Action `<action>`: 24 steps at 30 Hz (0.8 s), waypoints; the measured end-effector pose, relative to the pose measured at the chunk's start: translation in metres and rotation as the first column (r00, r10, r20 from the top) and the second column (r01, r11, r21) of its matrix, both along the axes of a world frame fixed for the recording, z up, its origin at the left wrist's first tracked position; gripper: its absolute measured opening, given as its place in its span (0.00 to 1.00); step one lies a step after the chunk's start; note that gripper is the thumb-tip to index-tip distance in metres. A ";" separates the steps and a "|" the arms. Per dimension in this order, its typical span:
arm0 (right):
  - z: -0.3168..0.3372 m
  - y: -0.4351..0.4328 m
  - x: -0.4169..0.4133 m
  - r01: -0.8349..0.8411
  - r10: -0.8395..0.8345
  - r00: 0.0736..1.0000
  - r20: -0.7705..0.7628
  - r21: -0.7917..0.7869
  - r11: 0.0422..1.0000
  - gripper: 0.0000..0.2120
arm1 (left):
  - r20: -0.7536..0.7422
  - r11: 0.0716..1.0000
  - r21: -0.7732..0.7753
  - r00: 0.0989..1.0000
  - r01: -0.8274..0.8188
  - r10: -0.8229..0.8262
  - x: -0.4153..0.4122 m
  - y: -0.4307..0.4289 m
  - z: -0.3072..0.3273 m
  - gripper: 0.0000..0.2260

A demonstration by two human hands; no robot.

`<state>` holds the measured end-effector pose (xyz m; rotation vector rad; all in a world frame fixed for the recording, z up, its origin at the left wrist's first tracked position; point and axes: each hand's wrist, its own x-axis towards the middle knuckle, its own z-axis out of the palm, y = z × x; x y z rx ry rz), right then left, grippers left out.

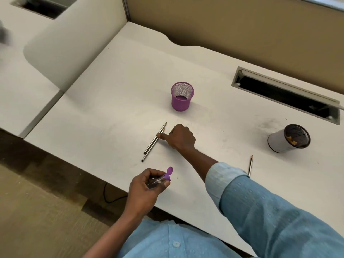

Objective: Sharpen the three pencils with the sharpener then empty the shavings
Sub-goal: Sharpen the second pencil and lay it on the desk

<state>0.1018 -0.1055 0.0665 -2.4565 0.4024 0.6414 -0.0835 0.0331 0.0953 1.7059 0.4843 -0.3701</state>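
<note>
**While the left hand (149, 181) grips a clear, purple-capped plastic sharpener (159, 180), the right hand (181, 136) meets pencils**

Fingers hide most of the sharpener, held above the white table's (111, 108) near edge. With its fingers curled and empty, the right hand's thumb touches two dark wooden pencils (153, 142) on open table. A third pencil (251, 163) lies apart, its end behind the blue sleeve (260, 202).

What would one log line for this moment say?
left hand: holds sharpener | right hand: thumb touches two pencils | third pencil: lies apart

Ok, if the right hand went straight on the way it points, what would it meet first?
The two pencils lying side by side; the outstretched fingertip of the right hand seems to touch the nearer one, though depth is unclear.
</note>
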 end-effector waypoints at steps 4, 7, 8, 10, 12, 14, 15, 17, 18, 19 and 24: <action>-0.005 0.015 0.003 0.028 -0.027 0.999 0.030 -0.046 0.999 0.33 | -0.016 1.000 0.015 1.000 -0.001 0.002 0.000 0.000 -0.001 0.10; -0.010 0.019 0.003 0.019 -0.015 0.999 0.050 -0.084 0.996 0.34 | -0.027 1.000 0.013 1.000 0.000 0.001 0.000 -0.001 -0.002 0.10; -0.011 0.019 0.002 0.014 -0.010 0.999 0.054 -0.090 0.996 0.33 | -0.030 1.000 0.010 1.000 0.003 -0.002 0.001 -0.002 -0.002 0.10; -0.012 0.017 0.002 0.008 -0.003 0.998 0.056 -0.091 0.996 0.32 | -0.033 1.000 0.010 0.999 0.013 -0.012 0.001 -0.002 -0.003 0.10; -0.013 0.011 0.000 0.002 0.002 0.999 0.041 -0.090 0.996 0.31 | -0.032 1.000 0.009 0.999 0.020 -0.020 0.002 -0.002 -0.004 0.10; -0.013 0.001 -0.002 0.003 -0.001 1.000 0.021 -0.083 0.997 0.30 | -0.030 0.999 0.014 0.999 0.033 -0.032 0.004 -0.001 -0.005 0.10; -0.013 -0.004 -0.003 0.007 -0.006 1.000 0.013 -0.080 0.997 0.29 | -0.027 0.999 0.017 0.999 0.041 -0.040 0.005 -0.001 -0.005 0.10; -0.011 -0.014 -0.006 0.020 -0.020 1.000 -0.004 -0.076 0.997 0.26 | -0.027 0.999 0.014 0.998 0.049 -0.049 0.007 -0.002 -0.005 0.10; -0.010 -0.019 -0.007 0.023 -0.024 1.000 -0.013 -0.077 0.997 0.24 | -0.029 0.999 0.013 0.998 0.050 -0.049 0.007 -0.002 -0.005 0.10; -0.010 -0.022 -0.009 0.022 -0.023 1.000 -0.018 -0.080 0.997 0.23 | -0.028 0.999 0.016 0.998 0.052 -0.051 0.008 -0.003 -0.005 0.10; -0.009 -0.039 -0.021 0.053 -0.054 0.999 -0.003 -0.091 0.994 0.15 | -0.017 0.997 0.009 0.997 0.077 -0.077 0.009 -0.006 -0.004 0.09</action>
